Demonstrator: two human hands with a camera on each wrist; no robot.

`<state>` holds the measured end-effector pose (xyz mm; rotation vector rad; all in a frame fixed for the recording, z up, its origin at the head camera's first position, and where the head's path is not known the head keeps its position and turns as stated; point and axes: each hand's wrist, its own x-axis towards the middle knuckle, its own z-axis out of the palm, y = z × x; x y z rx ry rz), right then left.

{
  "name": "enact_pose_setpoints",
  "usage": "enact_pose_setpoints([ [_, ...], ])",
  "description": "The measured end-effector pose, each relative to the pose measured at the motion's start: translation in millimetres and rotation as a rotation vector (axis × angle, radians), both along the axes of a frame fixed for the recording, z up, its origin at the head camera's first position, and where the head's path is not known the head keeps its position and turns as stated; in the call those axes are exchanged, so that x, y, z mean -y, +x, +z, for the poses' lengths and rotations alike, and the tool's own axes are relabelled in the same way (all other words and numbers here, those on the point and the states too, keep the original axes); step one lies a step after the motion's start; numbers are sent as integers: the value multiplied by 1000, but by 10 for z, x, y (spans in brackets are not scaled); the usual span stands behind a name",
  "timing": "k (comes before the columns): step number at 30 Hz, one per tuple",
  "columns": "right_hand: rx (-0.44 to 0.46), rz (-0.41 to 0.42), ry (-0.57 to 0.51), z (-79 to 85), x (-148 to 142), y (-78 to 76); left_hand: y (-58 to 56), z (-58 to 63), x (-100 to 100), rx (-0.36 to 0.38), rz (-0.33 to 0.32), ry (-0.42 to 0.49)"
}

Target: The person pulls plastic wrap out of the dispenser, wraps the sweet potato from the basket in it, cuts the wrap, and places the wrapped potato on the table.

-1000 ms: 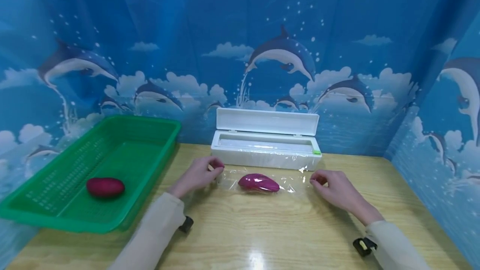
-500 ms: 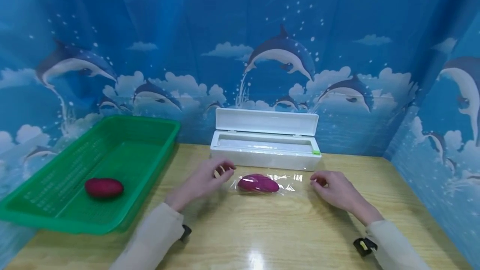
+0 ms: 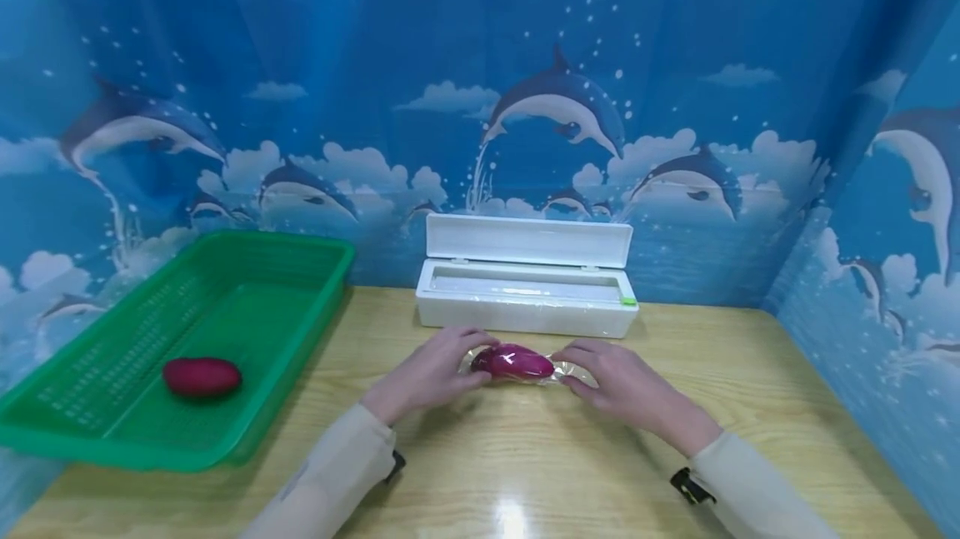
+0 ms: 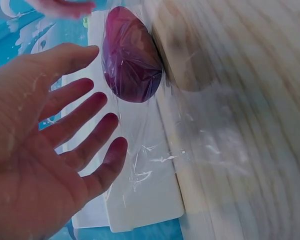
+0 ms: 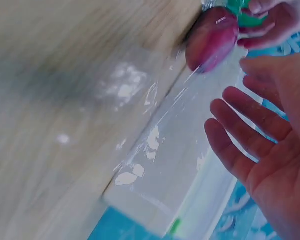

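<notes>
A purple sweet potato (image 3: pixel 517 362) wrapped in clear plastic film lies on the table. My left hand (image 3: pixel 435 376) is at its left end, thumb and index finger on either side of the film there. At the other end my right hand (image 3: pixel 626 381) reaches in, fingertips at the bunched film (image 3: pixel 561 370). In the left wrist view the left hand (image 4: pixel 65 135) has its fingers spread apart beside the sweet potato (image 4: pixel 131 57). Likewise the right hand's fingers (image 5: pixel 235 150) extend loosely in the right wrist view, with stretched film next to them.
Behind the hands stands a white cling film dispenser (image 3: pixel 528 318) with its lid up. A green basket (image 3: pixel 300 331) on the left holds another purple sweet potato (image 3: pixel 202 377). A blue dolphin-print curtain (image 3: pixel 375 64) borders the wooden table (image 3: pixel 465 472) at the back.
Both hands have moved inward from the outer ends of the film to the sweet potato's ends. The flat film beside it is now gathered close to it.
</notes>
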<state>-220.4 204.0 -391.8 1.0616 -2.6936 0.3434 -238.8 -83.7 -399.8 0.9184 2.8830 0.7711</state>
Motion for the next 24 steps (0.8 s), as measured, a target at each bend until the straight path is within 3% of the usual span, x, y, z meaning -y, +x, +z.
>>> enact_pose_setpoints([
  [8,159,-32,71,-91,286,-166,-109,-13,-61,81,-10,-29],
  [13,166,-40,61,-148,334,-223,-144,-29,-80,120,-18,-36],
  [19,271,-70,-63,-162,333,-295,-163,-39,-107,108,22,-20],
  [24,348,-33,-169,-174,276,-356,-194,-64,-139,88,82,32],
])
